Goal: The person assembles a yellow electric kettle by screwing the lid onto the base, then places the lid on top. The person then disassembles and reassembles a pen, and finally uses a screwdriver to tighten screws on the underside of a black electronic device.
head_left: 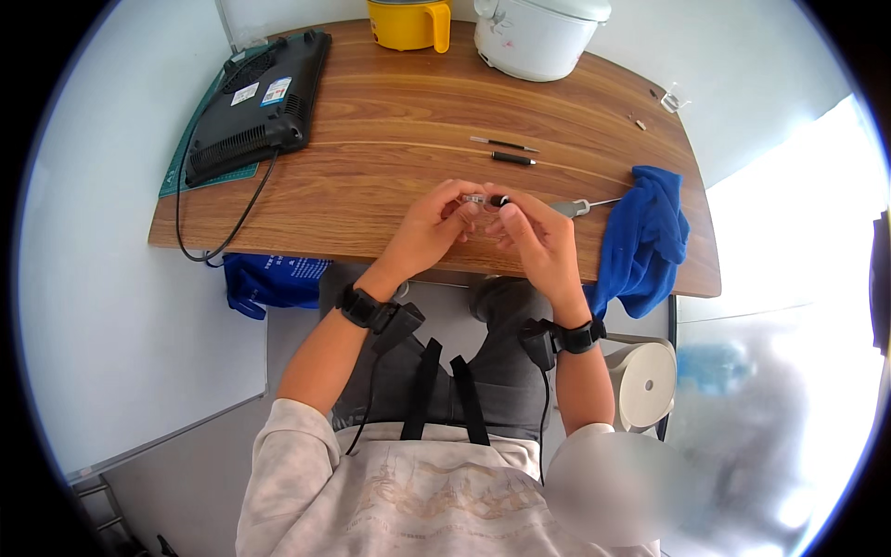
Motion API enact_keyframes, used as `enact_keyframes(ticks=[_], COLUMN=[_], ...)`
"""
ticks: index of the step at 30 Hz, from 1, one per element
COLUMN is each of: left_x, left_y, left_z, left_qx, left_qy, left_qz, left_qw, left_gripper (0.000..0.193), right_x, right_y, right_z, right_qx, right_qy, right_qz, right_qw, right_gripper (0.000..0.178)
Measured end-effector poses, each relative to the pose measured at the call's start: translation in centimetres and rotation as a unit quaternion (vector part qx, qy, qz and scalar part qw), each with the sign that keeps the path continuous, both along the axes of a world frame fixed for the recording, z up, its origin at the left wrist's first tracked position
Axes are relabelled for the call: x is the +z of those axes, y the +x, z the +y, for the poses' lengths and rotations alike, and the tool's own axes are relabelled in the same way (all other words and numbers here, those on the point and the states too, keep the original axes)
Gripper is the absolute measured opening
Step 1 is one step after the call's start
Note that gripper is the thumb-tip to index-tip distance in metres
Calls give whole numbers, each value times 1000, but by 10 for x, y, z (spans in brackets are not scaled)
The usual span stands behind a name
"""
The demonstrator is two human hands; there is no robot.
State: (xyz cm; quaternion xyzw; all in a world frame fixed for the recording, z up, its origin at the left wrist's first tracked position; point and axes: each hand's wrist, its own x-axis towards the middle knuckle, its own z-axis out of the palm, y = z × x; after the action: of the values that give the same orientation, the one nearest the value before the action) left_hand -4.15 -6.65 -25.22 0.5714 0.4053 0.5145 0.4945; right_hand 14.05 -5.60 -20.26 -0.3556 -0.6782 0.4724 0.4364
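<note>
My left hand [438,221] and my right hand [538,232] meet above the front part of the table. Between the left thumb and fingers is a small clear piece [474,198], which looks like part of a pen. The right hand pinches a short black piece [499,200], its end close against the clear one; whether they are joined I cannot tell. Beyond the hands lie a thin pen refill [504,144] and a black pen barrel [513,159], nearly parallel. A grey-handled screwdriver [574,208] rests beside the right hand, its shaft pointing toward a blue cloth [642,237].
On the left, a black appliance [255,107] lies on a green cutting mat [243,172], its cable looping over the table [371,111] edge. A yellow pot [399,26] and a white cooker [536,39] stand at the back. Small bits [639,123] lie at far right.
</note>
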Motion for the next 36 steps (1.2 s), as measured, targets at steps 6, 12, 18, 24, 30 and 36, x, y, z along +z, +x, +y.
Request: enact_keyframes(ticks=[6, 12, 18, 24, 30, 36], left_x=[-4, 3, 8, -2, -5, -4], left_y=[0, 9, 4, 6, 16, 26], left_z=[2, 1, 1, 10, 16, 23], left_qx=[-5, 39, 35, 4, 4, -21], left_qy=[-12, 70, 80, 63, 52, -19], left_qz=[2, 84, 193, 185, 153, 125], left_qw=[1000, 993, 977, 981, 987, 992], left_gripper=[21, 14, 25, 35, 37, 40], right_x=[-2, -9, -11, 0, 4, 5], right_y=[7, 9, 12, 16, 23, 34], right_z=[6, 14, 28, 35, 33, 42], right_qx=[-29, -75, -80, -34, -36, -33], right_qy=[-21, 36, 63, -13, 131, 228], right_qz=[1, -72, -168, -164, -186, -199], right_qw=[999, 994, 981, 986, 973, 953], right_gripper=[25, 23, 28, 27, 13, 11])
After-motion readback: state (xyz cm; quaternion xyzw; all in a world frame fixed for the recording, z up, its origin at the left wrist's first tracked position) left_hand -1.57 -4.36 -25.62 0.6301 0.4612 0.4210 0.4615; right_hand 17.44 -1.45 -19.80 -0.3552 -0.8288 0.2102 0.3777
